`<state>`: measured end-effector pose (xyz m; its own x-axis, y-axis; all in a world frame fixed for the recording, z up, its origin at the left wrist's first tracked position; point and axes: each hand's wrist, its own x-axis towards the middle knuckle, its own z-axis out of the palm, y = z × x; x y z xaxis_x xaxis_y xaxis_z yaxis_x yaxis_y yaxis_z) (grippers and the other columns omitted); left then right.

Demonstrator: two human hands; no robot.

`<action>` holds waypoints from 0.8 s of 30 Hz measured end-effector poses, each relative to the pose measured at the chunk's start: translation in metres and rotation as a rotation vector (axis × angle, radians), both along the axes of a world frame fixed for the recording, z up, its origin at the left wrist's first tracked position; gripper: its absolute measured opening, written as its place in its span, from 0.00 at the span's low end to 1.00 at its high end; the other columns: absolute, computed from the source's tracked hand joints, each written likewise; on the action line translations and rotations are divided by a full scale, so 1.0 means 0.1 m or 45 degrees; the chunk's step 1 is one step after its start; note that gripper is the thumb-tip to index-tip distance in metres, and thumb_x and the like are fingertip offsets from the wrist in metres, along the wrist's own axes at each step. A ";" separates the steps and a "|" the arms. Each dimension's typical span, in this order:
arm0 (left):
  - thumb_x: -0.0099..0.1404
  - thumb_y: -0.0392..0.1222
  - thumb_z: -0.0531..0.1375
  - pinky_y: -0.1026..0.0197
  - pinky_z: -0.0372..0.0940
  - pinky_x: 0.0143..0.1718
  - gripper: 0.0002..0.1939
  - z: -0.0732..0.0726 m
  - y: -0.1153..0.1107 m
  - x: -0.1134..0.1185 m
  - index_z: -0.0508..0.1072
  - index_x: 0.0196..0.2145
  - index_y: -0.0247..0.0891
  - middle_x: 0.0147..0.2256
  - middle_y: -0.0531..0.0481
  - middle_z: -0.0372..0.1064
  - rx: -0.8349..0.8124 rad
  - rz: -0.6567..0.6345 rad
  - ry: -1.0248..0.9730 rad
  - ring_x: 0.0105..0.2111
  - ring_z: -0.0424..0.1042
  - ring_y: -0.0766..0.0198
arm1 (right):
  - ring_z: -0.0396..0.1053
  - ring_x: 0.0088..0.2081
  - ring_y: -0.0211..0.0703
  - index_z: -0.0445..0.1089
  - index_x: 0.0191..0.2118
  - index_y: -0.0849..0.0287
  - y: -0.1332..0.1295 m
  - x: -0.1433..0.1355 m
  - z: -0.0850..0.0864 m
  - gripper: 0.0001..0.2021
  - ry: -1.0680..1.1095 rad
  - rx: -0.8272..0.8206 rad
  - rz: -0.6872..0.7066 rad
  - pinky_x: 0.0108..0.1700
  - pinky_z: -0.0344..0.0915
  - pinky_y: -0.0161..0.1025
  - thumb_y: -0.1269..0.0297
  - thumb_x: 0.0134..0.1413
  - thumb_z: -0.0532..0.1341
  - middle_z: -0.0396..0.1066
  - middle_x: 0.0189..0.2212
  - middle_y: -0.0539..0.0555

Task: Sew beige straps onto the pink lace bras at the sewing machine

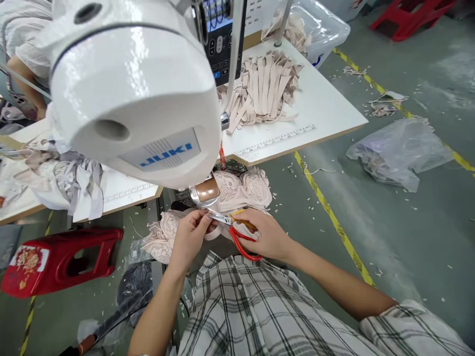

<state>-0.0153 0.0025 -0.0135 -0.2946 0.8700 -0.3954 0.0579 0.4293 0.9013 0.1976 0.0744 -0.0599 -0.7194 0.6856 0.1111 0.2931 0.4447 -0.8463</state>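
My right hand (265,231) grips a pair of scissors (241,240) with one red and one yellow handle. The metal blades point left and reach to the fingertips of my left hand (190,236). That hand is closed in a pinch on the edge of a pale pink lace bra (165,237), which spreads to the left of the fingers. More pale pink lace cups (243,188) lie just beyond both hands, beside the end of the sewing machine's arm. Whether the blades touch the fabric is hard to make out.
A white sewing machine head (148,94) looms over the work. Cut fabric strips (265,86) lie on the white table (326,109); grey and beige garments (70,178) pile at left. A red stool (63,259) and plastic bag (401,148) are on the floor. Another person's arm (27,84) shows upper left.
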 end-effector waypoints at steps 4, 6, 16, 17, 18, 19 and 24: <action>0.67 0.48 0.59 0.68 0.60 0.28 0.13 0.02 0.02 -0.02 0.76 0.35 0.36 0.30 0.50 0.75 -0.024 -0.027 0.052 0.27 0.68 0.68 | 0.73 0.42 0.46 0.69 0.53 0.53 0.04 0.01 -0.03 0.20 -0.044 -0.115 0.020 0.43 0.70 0.43 0.62 0.53 0.66 0.75 0.46 0.55; 0.68 0.49 0.58 0.68 0.61 0.27 0.14 0.04 0.03 -0.02 0.75 0.33 0.36 0.30 0.50 0.75 -0.036 -0.035 0.077 0.27 0.67 0.68 | 0.74 0.46 0.47 0.70 0.53 0.52 0.06 0.03 -0.02 0.20 -0.060 -0.168 0.039 0.46 0.70 0.43 0.62 0.54 0.65 0.75 0.48 0.55; 0.65 0.47 0.60 0.66 0.65 0.32 0.11 0.06 0.05 0.00 0.74 0.31 0.38 0.30 0.50 0.76 0.027 0.097 0.085 0.30 0.72 0.65 | 0.74 0.32 0.41 0.73 0.52 0.51 0.10 0.28 -0.04 0.18 -0.143 -0.291 -0.144 0.35 0.70 0.38 0.61 0.54 0.64 0.78 0.43 0.53; 0.65 0.47 0.61 0.65 0.66 0.33 0.10 0.05 0.04 0.00 0.74 0.31 0.38 0.30 0.50 0.76 0.035 0.101 0.088 0.31 0.73 0.65 | 0.73 0.31 0.40 0.73 0.51 0.51 0.11 0.32 -0.06 0.18 -0.149 -0.293 -0.159 0.34 0.70 0.37 0.61 0.53 0.64 0.78 0.42 0.53; 0.65 0.47 0.61 0.65 0.66 0.33 0.10 0.04 0.04 0.00 0.74 0.31 0.38 0.30 0.50 0.76 0.041 0.099 0.102 0.31 0.73 0.64 | 0.72 0.30 0.39 0.73 0.51 0.51 0.14 0.37 -0.07 0.18 -0.163 -0.288 -0.168 0.33 0.70 0.37 0.60 0.53 0.64 0.78 0.41 0.53; 0.65 0.47 0.60 0.65 0.66 0.34 0.10 0.04 0.04 0.00 0.75 0.31 0.38 0.31 0.49 0.77 0.050 0.091 0.135 0.31 0.73 0.64 | 0.72 0.29 0.39 0.74 0.50 0.51 0.17 0.41 -0.09 0.18 -0.183 -0.274 -0.171 0.32 0.69 0.37 0.60 0.52 0.64 0.78 0.40 0.53; 0.66 0.42 0.58 0.63 0.64 0.34 0.07 0.01 -0.03 -0.03 0.75 0.35 0.39 0.30 0.50 0.75 0.154 0.012 0.552 0.29 0.71 0.64 | 0.73 0.28 0.44 0.73 0.48 0.51 0.45 0.60 -0.06 0.17 -0.363 -0.133 -0.230 0.30 0.68 0.39 0.59 0.50 0.64 0.78 0.32 0.51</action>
